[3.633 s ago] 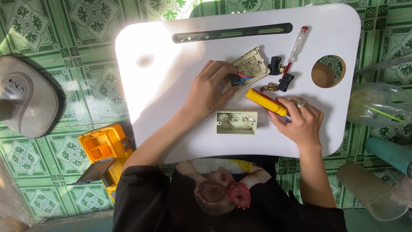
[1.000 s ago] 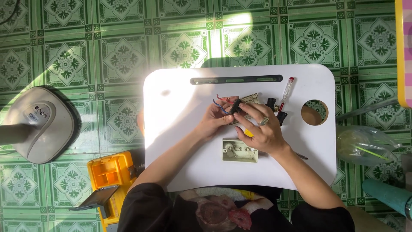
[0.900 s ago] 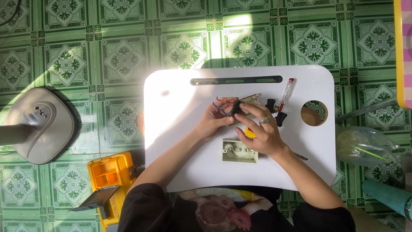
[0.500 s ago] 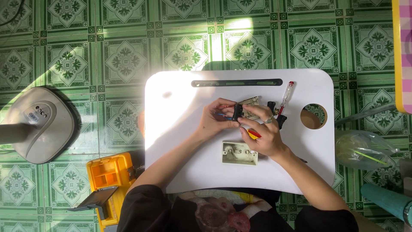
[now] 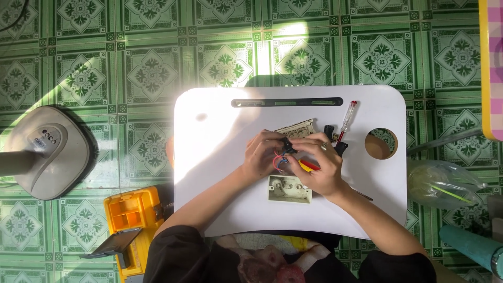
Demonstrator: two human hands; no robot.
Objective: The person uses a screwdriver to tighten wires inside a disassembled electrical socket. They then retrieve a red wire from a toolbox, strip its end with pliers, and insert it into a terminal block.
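Head view, hands: the left hand [image 5: 262, 157] and the right hand [image 5: 320, 163] meet over the middle of the white bench [image 5: 220, 157].
Left grip: fingers curled shut around a small black part [image 5: 287, 147] with red and blue wires [image 5: 279, 162] looping below it.
Right grip: fingertips pinched on the same small black part from the other side; whether the hand also holds the yellow tool cannot be told.
Yellow tool: a yellow-and-red tool [image 5: 308, 165] lies under the right hand, mostly hidden.
Switch plate: a beige plate [image 5: 297, 129] lies just beyond the fingers, tilted.
Switch box: a beige box [image 5: 290, 189] sits on the bench just below the hands, near the right wrist.
Screwdriver: a clear-handled, red-tipped screwdriver [image 5: 347, 116] lies right of the plate, beside black connectors [image 5: 330, 132].
Floor, left: a grey fan base [image 5: 47, 152] and a yellow tool case [image 5: 131, 220] stand on the green tiles.
Floor, right: a clear plastic bag [image 5: 445, 183] lies beside the bench.
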